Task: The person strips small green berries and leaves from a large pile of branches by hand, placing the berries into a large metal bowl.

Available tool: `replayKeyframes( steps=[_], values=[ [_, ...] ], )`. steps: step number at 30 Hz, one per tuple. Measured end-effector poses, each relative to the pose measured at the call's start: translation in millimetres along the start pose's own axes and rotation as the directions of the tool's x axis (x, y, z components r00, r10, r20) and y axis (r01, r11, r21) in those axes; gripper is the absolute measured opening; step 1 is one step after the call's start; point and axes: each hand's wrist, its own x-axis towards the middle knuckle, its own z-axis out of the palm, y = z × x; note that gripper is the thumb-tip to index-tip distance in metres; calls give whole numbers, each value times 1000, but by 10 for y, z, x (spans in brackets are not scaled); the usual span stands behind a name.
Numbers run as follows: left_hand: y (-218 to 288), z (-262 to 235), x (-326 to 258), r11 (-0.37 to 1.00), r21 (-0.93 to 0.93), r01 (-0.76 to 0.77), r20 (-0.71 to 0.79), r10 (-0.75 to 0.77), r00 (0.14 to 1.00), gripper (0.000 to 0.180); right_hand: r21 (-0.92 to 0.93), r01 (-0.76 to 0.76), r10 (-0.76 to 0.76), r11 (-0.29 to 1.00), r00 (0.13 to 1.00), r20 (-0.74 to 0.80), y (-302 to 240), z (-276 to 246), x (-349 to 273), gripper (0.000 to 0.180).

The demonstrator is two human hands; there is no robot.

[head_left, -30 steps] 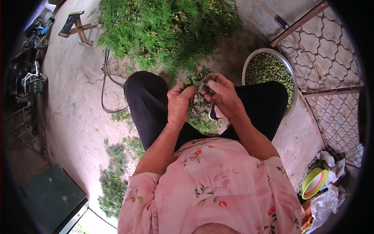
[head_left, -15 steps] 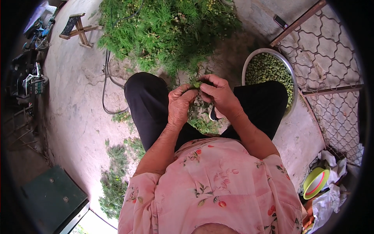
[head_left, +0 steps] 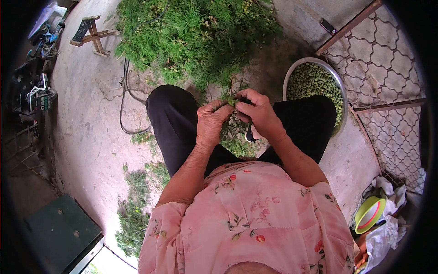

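Left hand: thumb and fingers clamped together on a small green sprig; its exact form is too small to tell. Right hand: thumb and forefinger pinched at the same sprig, opposite the left, fingertips of both hands nearly meeting; remaining fingers curled. Sprig located between the hands, above the gap between two knees in dark trousers. Heap of feathery green branches, on the floor beyond the hands. Metal basin, round, beside the right knee, holding many small green pieces. Loose greenery, on the floor at left. Folding stool, left of the heap. Dark cable, looped near the left knee.
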Motion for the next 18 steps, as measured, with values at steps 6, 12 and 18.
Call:
replayKeyframes(
  steps=[6, 12, 18],
  values=[
    [88, 2, -12, 986, -118, 114, 30, -111, 993, 2, 221, -89, 69, 971, 993, 98, 39, -112, 23, 18],
    [48, -48, 6, 991, -90, 95, 110, -85, 990, 9, 303, -79, 68, 950, 997, 46, -25, -122, 1, 24],
    [65, -71, 17, 990, -78, 118, 111, -109, 988, 12, 156, -81, 68, 984, 994, 85, -15, -82, -32, 30]
  ],
)
